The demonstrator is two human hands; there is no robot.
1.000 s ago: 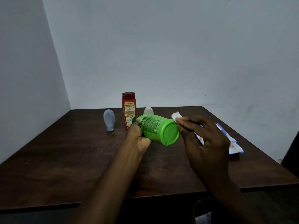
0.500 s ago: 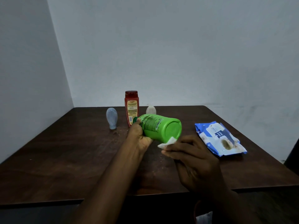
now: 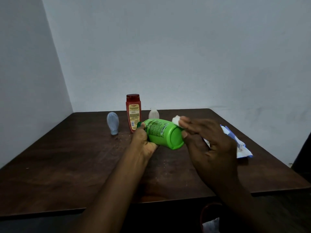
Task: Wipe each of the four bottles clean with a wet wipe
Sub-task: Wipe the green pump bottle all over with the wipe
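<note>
My left hand (image 3: 143,140) grips a green bottle (image 3: 164,133) near its cap, holding it on its side above the table with its base toward me. My right hand (image 3: 208,142) pinches a white wet wipe (image 3: 177,121) against the bottle's upper right side near the base. Behind them a red bottle (image 3: 133,112) stands upright. A small pale blue bottle (image 3: 113,123) stands cap-down to its left. A small white bottle (image 3: 153,114) is partly hidden behind the green one.
A blue and white wet wipe pack (image 3: 239,145) lies on the dark wooden table (image 3: 67,162) at the right, partly behind my right hand. White walls close the table in at the back and left. Crumbs speckle the tabletop.
My right hand has swept the wipe from below the bottle's base up to its upper right side. The left hand keeps the same grip on the bottle.
</note>
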